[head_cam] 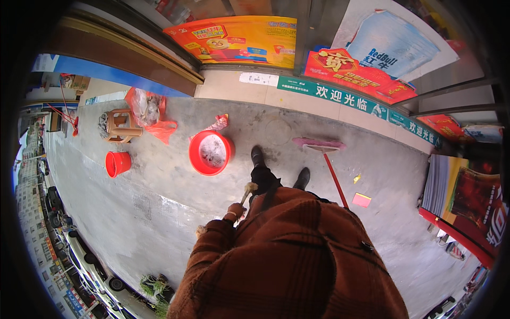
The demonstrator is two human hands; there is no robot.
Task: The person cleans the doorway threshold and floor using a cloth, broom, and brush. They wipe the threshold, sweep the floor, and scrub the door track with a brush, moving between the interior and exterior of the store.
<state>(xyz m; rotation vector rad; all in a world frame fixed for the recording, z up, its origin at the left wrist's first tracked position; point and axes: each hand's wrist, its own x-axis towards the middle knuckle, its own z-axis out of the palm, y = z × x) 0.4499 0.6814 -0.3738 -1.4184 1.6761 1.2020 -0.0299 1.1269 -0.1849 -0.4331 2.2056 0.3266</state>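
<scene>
My left hand (pixel 236 211) is beside my brown plaid coat, its fingers curled round a thin, stick-like thing (pixel 248 192) with a tan, fluffy tip. What that thing is I cannot tell. My right hand is out of view. A pink-headed floor mop (pixel 318 144) stands before me on the right; its red handle (pixel 336 179) runs back and vanishes behind the coat. To the left of my dark shoes (pixel 258 156), a red plastic basin (pixel 192 157) holds murky grey liquid. A patterned red-and-white cloth or bag (pixel 219 122) lies against its far side.
Further left are a smaller red bucket (pixel 118 164), a tan plastic stool (pixel 120 127) and plastic bags (pixel 148 107). Glass shopfront panels with posters (pixel 239 42) rise ahead. A pink-and-yellow card (pixel 361 199) lies right. Parked cars (pixel 89 259) and potted plants (pixel 155 285) are at lower left.
</scene>
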